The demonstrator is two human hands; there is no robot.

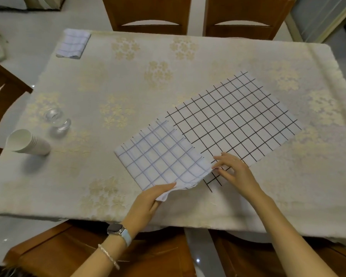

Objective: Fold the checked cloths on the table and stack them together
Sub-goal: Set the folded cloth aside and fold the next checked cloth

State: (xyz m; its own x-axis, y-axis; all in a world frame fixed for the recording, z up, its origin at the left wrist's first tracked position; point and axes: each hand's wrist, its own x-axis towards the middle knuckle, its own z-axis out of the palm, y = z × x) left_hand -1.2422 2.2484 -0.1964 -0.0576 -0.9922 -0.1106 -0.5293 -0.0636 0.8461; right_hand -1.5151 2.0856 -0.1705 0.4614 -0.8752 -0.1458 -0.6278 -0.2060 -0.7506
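Observation:
A white cloth with black checks (pixel 238 118) lies spread on the table's right half. Its near left part is turned over, showing the pale underside (pixel 160 158) with faint blue lines. My left hand (pixel 148 202) pinches the near corner of that turned-over flap, lifted slightly off the table. My right hand (pixel 232 168) rests on the cloth beside the flap's edge, fingertips touching that edge. A folded checked cloth (pixel 73 44) sits at the far left corner of the table (pixel 128 80).
A stack of paper cups (pixel 27 142) lies on its side near the left edge, with a clear glass (pixel 57 119) just behind it. Wooden chairs (pixel 148 15) stand on the far side, at the left and in front of me.

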